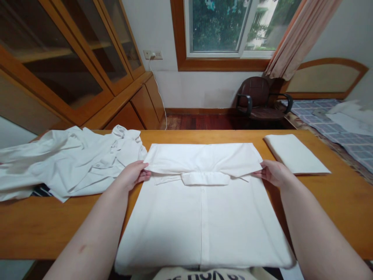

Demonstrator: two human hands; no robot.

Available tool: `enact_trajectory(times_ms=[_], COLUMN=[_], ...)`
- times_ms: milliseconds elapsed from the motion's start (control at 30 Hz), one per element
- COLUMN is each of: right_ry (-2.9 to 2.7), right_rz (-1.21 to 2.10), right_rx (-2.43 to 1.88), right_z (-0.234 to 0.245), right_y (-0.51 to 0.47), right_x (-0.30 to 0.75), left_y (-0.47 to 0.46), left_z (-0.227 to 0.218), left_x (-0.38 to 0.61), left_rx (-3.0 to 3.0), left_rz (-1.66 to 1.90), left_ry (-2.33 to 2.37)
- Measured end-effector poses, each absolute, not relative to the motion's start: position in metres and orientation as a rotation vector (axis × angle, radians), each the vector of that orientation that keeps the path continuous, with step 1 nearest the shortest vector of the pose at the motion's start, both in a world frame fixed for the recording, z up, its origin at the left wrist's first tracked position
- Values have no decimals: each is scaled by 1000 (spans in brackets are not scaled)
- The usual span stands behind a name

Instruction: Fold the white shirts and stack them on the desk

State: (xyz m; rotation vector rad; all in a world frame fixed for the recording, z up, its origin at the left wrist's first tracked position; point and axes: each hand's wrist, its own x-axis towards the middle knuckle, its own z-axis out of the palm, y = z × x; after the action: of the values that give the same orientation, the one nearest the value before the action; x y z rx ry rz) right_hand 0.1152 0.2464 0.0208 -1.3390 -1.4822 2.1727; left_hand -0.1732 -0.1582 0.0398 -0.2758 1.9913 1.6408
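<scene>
A white coat [175, 225] lies flat in front of me, a narrow seam running down its middle. Across its far part is a folded-over flap [204, 157], and a short band like a collar [205, 179] sticks out below the flap's near edge. My left hand [135, 173] pinches the flap's left corner between thumb and fingers. At the opposite corner, my right hand [272, 172] grips the cloth the same way. The coat's near edge reaches the table's front edge, close to my body.
A crumpled white garment [87, 155] with buttons lies on the left of the wooden table [329, 217], something striped beneath it. On the right is a neatly folded white cloth [295, 153]. Beyond stand a brown armchair [256, 97], a bed [323, 112] and a glass-door cabinet [122, 85].
</scene>
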Motion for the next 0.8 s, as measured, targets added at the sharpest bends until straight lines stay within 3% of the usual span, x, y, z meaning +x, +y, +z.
enact_trajectory(times_ms=[467,800], right_ry=[-1598,-1520], right_rz=[1735,1686], right_rx=[-1354,-1313], right_z=[7,0], right_y=[256,252], right_x=[86,99], left_y=[-136,-144], left_z=[20,13], left_x=[-185,-189], left_rx=[-237,-246], left_rz=[1393,1527], left_ry=[2077,2036])
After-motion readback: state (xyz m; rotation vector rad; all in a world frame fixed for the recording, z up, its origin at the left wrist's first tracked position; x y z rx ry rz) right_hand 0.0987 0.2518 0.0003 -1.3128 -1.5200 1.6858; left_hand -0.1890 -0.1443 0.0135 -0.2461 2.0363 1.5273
